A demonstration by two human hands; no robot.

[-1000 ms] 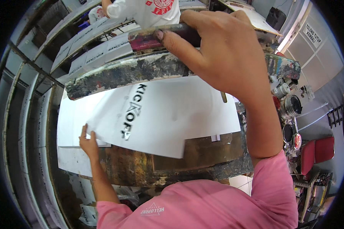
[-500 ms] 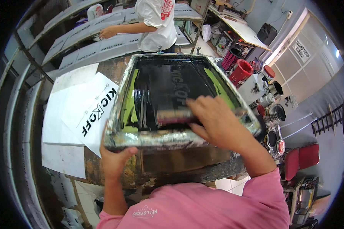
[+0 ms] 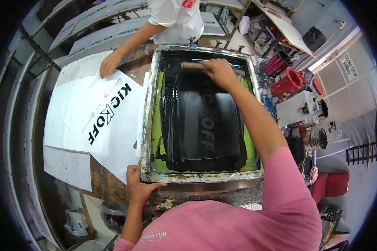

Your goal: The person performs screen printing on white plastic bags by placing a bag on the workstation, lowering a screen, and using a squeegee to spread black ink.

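A screen printing frame [image 3: 205,178] with a paint-crusted rim lies on the worktable in front of me. Black ink covers most of its mesh [image 3: 213,157], with green strips showing along both sides and dark block lettering down the middle. My right hand [image 3: 220,72] grips a wooden-handled squeegee [image 3: 192,65] at the far end of the mesh. At the near left corner my left hand [image 3: 141,186] holds the frame, thumb along its front edge. Left of the frame, a white printed sheet [image 3: 117,142] with black lettering rests on a paper stack [image 3: 63,113].
Across the table a co-worker's hand [image 3: 109,65] touches the printed sheet's far edge. Drying racks [image 3: 37,50] with sheets stand left and behind. Red buckets [image 3: 287,81], tins [image 3: 315,139] and a white container [image 3: 295,108] crowd the right side. A red chair [image 3: 337,184] stands lower right.
The frame's near edge has come down toward the table. My right hand has carried the squeegee from the near part to the far end. The co-worker's hand has moved to the printed sheet.
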